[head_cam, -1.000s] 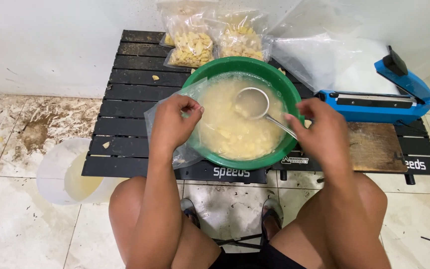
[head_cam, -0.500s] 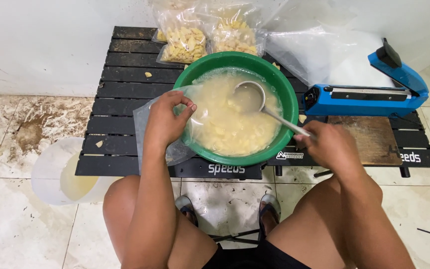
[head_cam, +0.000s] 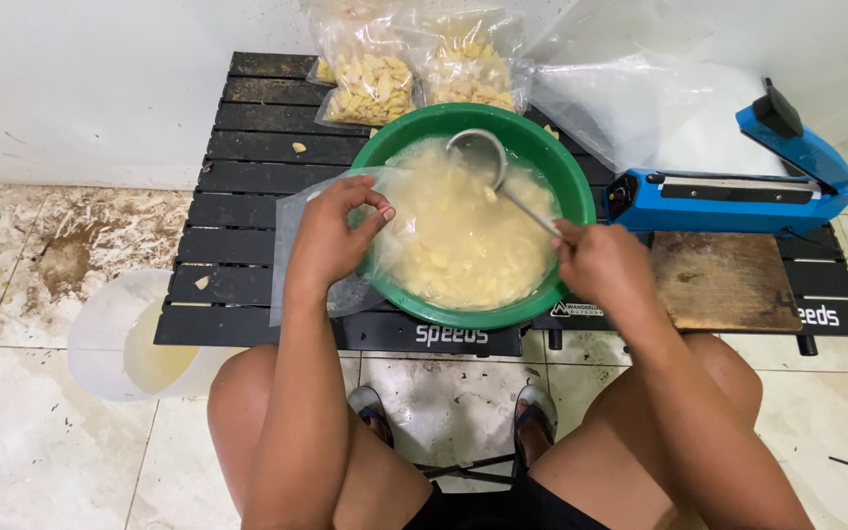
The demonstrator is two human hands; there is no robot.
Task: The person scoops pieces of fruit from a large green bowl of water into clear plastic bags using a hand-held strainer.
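A green bowl (head_cam: 566,177) full of pale yellow pieces in cloudy liquid stands on a low black slatted table (head_cam: 247,147). My left hand (head_cam: 331,236) pinches the mouth of a clear plastic bag (head_cam: 291,255) against the bowl's left rim. My right hand (head_cam: 601,265) grips the handle of a metal strainer ladle (head_cam: 478,152), whose round head is raised over the far side of the bowl.
Two filled clear bags (head_cam: 370,83) of yellow pieces lie behind the bowl. A blue heat sealer (head_cam: 738,191) and a wooden board (head_cam: 723,280) sit on the right. A stack of empty plastic bags (head_cam: 630,98) lies behind. A white bucket (head_cam: 134,339) stands on the tiled floor.
The ladle's head has stayed over the far side of the bowl. My right hand has slid left along the handle toward the bowl. My left hand keeps the bag at the rim.
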